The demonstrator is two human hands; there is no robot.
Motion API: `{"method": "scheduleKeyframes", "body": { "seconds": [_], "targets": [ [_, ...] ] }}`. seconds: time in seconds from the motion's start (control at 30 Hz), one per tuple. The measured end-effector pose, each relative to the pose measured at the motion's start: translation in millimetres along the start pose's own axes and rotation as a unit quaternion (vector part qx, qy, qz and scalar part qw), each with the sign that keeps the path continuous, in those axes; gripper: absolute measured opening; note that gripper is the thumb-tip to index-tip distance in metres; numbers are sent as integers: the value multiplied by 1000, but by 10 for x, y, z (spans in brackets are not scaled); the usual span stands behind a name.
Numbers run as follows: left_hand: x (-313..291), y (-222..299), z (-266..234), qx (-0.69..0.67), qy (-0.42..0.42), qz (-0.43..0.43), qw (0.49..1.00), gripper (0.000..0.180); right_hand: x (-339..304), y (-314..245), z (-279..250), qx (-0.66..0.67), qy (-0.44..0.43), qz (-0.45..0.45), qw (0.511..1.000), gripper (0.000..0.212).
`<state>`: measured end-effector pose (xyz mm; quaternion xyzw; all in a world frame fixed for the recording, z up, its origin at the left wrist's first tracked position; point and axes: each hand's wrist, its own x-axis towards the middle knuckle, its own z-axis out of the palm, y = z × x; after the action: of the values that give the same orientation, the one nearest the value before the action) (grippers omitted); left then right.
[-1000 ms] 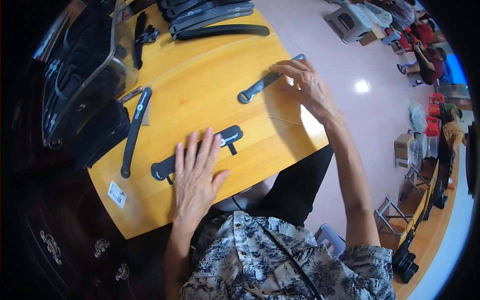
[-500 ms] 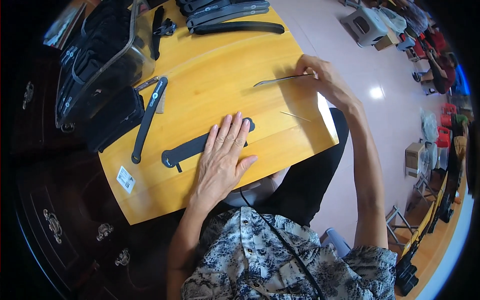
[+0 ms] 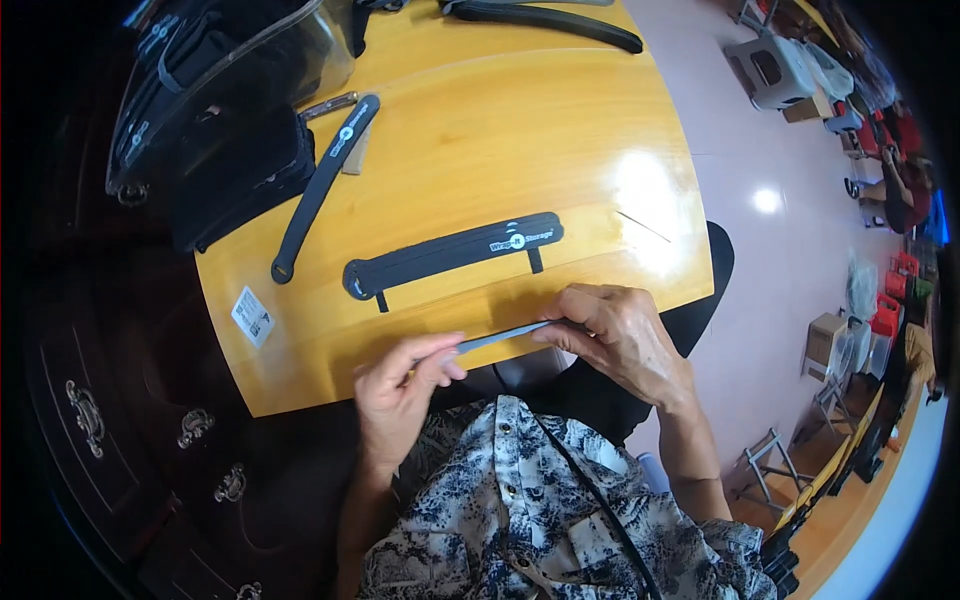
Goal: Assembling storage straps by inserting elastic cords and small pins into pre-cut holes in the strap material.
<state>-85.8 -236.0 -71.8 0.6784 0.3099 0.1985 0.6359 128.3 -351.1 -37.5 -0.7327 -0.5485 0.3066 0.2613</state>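
Note:
Over the table's near edge, my left hand (image 3: 400, 385) pinches one end of a thin, flat grey strip (image 3: 505, 335). The other end is between the fingers of my right hand (image 3: 625, 340). Seen almost edge-on, the strip does not show its exact kind. Just beyond my hands, a black strap (image 3: 440, 258) with rounded ends and white print lies flat, untouched. Two short black tabs (image 3: 535, 261) stick out from under its near side. A narrower black strap (image 3: 325, 190) lies slantwise further left.
A clear plastic bin (image 3: 225, 105) full of black straps stands at the far left, with a black stack (image 3: 250, 185) beside it. More straps (image 3: 550, 20) lie at the back. A thin stick (image 3: 643, 227) and a white label (image 3: 252, 317) are on the yellow table (image 3: 520, 110).
My left hand has lifted off the black strap and come nearer to me. My right hand has brought the strip from the table's right side to the near edge, where both hands now hold it.

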Motion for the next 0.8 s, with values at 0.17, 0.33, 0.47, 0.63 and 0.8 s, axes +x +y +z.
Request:
{"method": "scheduleKeyframes", "body": {
  "seconds": [0.17, 0.33, 0.47, 0.63, 0.8],
  "targets": [
    [-143, -84, -374, -38, 108, -112, 987, 13, -11, 51, -58, 184, -16, 185, 965, 25],
    [-135, -89, -416, -85, 121, -144, 979, 15, 39, 101, 76, 321, 3, 240, 916, 21],
    [-29, -83, -390, -92, 135, -82, 983, 18, 49, 108, 78, 325, 61, 248, 911, 18],
    [22, -115, -432, -14, 150, -77, 986, 14, 13, 188, 93, 327, 135, 251, 901, 11],
    [39, -120, -408, -71, 219, -104, 967, 12, 38, 220, 112, 334, 147, 255, 895, 13]
  ]
}}
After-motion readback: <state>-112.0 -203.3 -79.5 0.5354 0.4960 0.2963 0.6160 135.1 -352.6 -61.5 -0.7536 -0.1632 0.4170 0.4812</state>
